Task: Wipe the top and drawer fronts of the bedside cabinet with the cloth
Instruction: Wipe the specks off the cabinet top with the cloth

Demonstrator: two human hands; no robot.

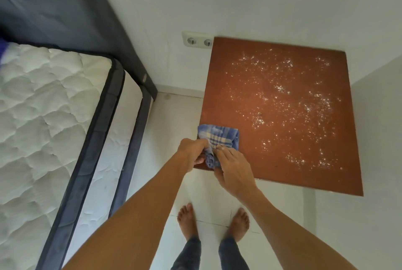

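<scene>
The bedside cabinet's brown top (245, 86) fills the right middle of the head view, seen from straight above. White powder specks (282, 104) are scattered over most of it. A blue and white checked cloth (219, 136) lies bunched at the top's near left corner. My left hand (192, 153) grips the cloth's left side. My right hand (233, 170) holds its near end, fingers resting on it. The drawer fronts are hidden below the top.
A bed with a white quilted mattress (43, 106) and dark frame (95, 134) stands to the left. A double wall socket (196, 40) sits on the white wall behind the cabinet. My bare feet (189, 219) stand on the white tiled floor between bed and cabinet.
</scene>
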